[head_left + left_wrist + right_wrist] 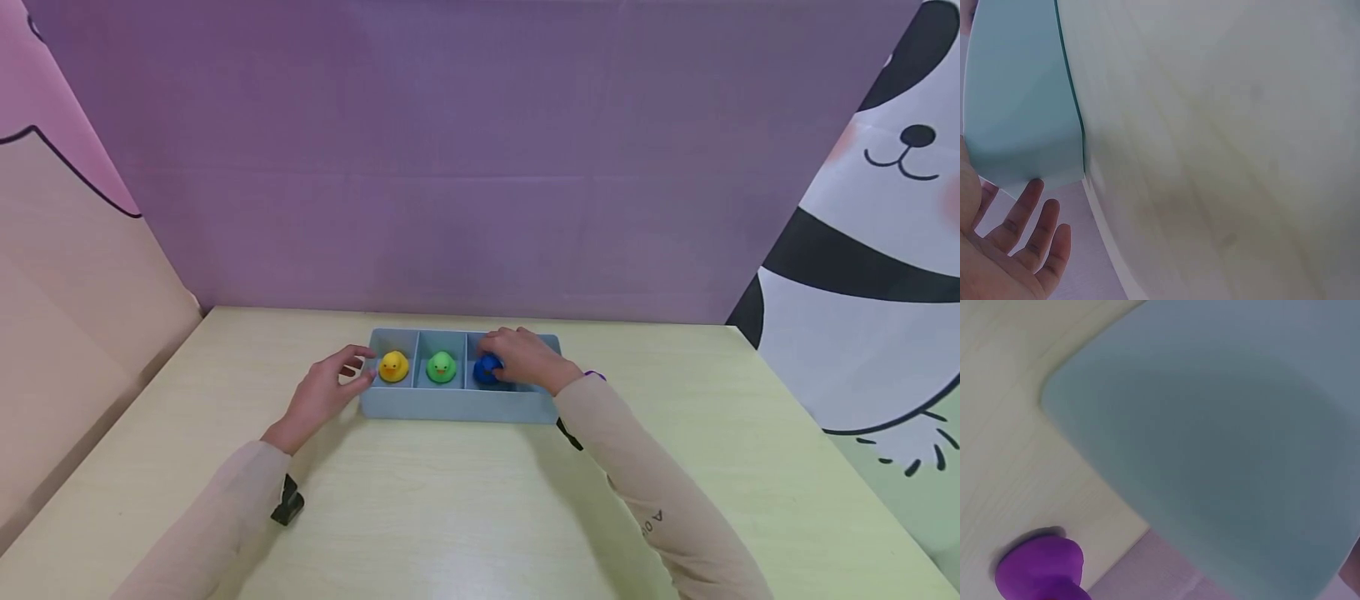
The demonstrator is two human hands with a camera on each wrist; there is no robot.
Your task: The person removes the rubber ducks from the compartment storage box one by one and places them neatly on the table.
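Note:
A light blue divided tray (457, 405) stands near the table's far edge. A yellow rubber duck (393, 367) sits in its leftmost compartment, and a green rubber duck (441, 367) in the one beside it. In the third, my right hand (525, 357) pinches a blue rubber duck (487, 369), partly covered by the fingers. My left hand (322, 392) is at the tray's left end, fingers spread and slightly bent. The left wrist view shows the left hand's fingers (1034, 234) at the tray's end wall. The tray's right end is partly hidden by my right hand.
A purple rubber duck (1041, 569) lies on the table right of the tray, mostly hidden behind my right wrist in the head view. Behind the pale wooden table (435, 500) hangs a purple cloth (465, 167). Printed panels flank both sides.

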